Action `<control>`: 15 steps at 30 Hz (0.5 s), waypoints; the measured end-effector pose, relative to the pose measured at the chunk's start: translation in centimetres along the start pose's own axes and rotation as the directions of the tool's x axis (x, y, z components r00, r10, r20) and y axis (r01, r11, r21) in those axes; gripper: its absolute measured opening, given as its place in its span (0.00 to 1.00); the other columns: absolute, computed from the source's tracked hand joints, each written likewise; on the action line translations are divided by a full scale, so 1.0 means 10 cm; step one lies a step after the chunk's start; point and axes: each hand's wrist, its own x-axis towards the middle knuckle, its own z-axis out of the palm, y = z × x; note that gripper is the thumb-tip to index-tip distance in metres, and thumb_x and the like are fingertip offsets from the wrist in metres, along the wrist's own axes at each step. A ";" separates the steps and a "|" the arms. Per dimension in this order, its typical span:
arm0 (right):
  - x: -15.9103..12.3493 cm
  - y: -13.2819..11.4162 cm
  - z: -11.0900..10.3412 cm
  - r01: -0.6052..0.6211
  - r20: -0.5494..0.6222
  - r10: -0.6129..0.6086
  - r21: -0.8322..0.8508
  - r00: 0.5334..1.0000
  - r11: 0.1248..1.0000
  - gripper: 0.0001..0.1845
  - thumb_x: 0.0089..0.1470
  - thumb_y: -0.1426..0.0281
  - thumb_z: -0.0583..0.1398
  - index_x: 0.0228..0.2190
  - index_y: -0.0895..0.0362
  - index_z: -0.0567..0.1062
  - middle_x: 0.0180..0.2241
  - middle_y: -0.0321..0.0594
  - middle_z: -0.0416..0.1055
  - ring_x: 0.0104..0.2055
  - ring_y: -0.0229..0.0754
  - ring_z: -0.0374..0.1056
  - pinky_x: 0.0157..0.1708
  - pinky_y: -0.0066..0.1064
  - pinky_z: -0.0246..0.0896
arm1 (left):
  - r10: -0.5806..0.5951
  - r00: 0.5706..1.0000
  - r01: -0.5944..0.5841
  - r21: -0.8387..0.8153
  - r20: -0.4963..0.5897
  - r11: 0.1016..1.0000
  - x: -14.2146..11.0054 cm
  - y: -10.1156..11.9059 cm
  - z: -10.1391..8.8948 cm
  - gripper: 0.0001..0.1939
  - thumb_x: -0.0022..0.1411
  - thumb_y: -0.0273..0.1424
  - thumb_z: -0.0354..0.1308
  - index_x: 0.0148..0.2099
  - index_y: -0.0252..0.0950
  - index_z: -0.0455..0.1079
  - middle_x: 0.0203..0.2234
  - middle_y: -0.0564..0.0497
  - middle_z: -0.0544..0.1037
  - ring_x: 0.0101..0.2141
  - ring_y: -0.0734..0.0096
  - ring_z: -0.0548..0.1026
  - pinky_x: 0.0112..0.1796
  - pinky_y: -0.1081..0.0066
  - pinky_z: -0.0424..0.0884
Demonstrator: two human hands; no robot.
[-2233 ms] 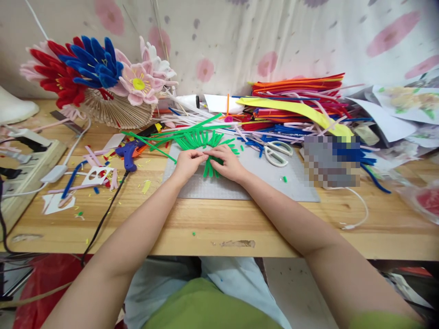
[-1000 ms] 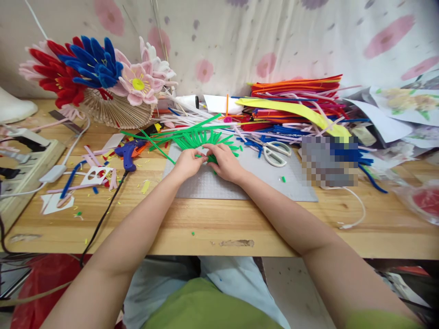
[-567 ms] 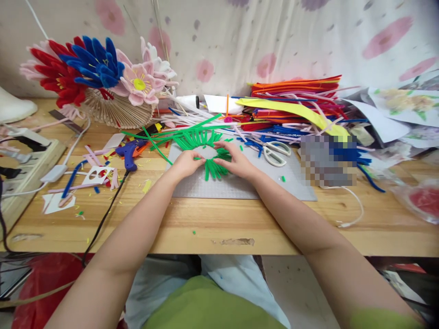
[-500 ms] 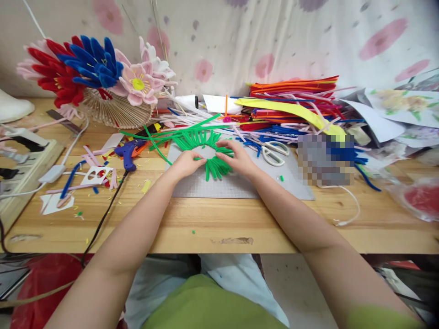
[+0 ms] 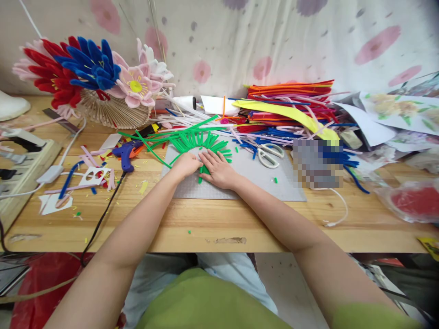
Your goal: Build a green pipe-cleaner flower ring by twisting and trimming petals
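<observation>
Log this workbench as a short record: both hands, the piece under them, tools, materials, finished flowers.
Left hand: beside the right, fingers bent, grip unclear
Right hand: palm down, fingers extended over the piece
Piece: green pipe cleaners fanned in an arc, near side hidden
Surface: gray mat
Tools: scissors on the mat; glue gun left of it
Materials: red-orange pipe cleaner bundle, yellow strip
Flowers: red, blue, pink

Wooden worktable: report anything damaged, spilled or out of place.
The pale wooden worktable has a rough patch near its front edge, seemingly chipped. Small yellow scraps lie strewn around the blue-and-orange glue gun, like uncollected offcuts. One tiny green snippet sits off the grey mat, apart from the fuzzy green stems.
</observation>
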 end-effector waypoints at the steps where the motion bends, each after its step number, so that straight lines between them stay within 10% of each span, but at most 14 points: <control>1: 0.00 -0.01 0.00 -0.002 0.015 0.002 -0.013 1.000 1.000 0.39 0.57 0.51 0.48 0.62 0.61 0.50 0.64 0.50 0.46 0.66 0.53 0.37 0.62 0.51 0.34 | -0.011 1.000 0.011 -0.016 0.009 1.000 0.01 0.00 0.00 0.09 0.44 0.34 0.55 0.18 0.37 0.63 0.13 0.54 0.65 0.20 0.71 0.65 0.23 0.71 0.57; 8: 0.01 0.01 0.01 -0.017 -0.029 0.022 0.175 0.999 0.985 0.40 0.57 0.50 0.46 0.63 0.60 0.47 0.65 0.48 0.41 0.67 0.49 0.35 0.63 0.50 0.30 | -0.052 0.999 0.052 0.068 -0.007 0.996 -0.04 0.03 -0.04 0.07 0.46 0.35 0.56 0.23 0.37 0.70 0.18 0.50 0.73 0.26 0.65 0.72 0.28 0.69 0.63; 12: 0.03 0.28 -0.11 -0.137 -0.142 0.246 0.529 0.959 0.837 0.33 0.61 0.57 0.37 0.64 0.56 0.37 0.64 0.44 0.45 0.65 0.41 0.44 0.61 0.43 0.46 | -0.082 0.995 0.091 0.205 -0.052 0.974 -0.13 0.09 -0.09 0.10 0.48 0.39 0.56 0.27 0.39 0.73 0.24 0.48 0.77 0.32 0.60 0.74 0.31 0.69 0.65; 15: 0.02 0.40 -0.19 -0.243 -0.169 0.368 0.497 0.914 0.833 0.36 0.60 0.52 0.39 0.63 0.56 0.43 0.64 0.45 0.46 0.65 0.45 0.46 0.61 0.45 0.46 | -0.094 0.994 0.103 0.258 -0.048 0.961 -0.16 0.13 -0.09 0.12 0.49 0.40 0.56 0.29 0.39 0.74 0.29 0.46 0.78 0.36 0.58 0.75 0.34 0.67 0.66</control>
